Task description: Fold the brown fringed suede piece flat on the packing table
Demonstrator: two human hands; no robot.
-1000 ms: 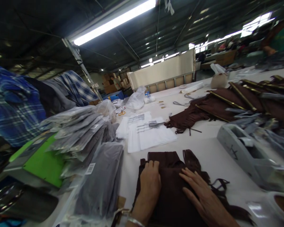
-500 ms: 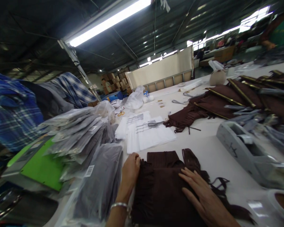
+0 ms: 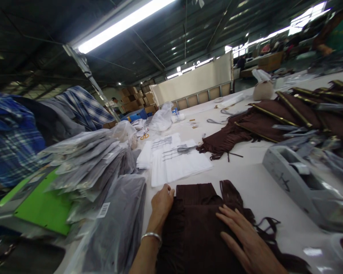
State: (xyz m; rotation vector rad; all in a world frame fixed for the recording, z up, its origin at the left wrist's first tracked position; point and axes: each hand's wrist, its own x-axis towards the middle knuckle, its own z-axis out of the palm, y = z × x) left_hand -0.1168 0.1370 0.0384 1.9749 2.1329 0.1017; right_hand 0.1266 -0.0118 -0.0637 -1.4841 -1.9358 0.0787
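Observation:
In front of me lies a folded dark brown fringed garment (image 3: 201, 232), its fringe bunched along the left edge and strands trailing off to the right. My left hand (image 3: 162, 201), with a silver bangle at the wrist, is closed at the garment's upper left corner, where its curled fingers grip the fringed edge. Flat on the right half of the cloth rests my right hand (image 3: 244, 234), fingers stretched and slightly spread. Beside my left forearm is a bagged grey garment (image 3: 114, 224) with a barcode label.
Stacked bagged grey garments (image 3: 88, 163) stand at left by a green-topped device (image 3: 42, 205). White printed bags (image 3: 174, 160) lie ahead. At right are a grey tape dispenser (image 3: 300, 186) and a pile of brown garments with gold zips (image 3: 288, 110). A co-worker's hand (image 3: 326, 49) shows far right.
My left hand has shifted a little to the right, onto the fringe at the garment's corner. My right hand stays flat in nearly the same spot. The view has turned slightly.

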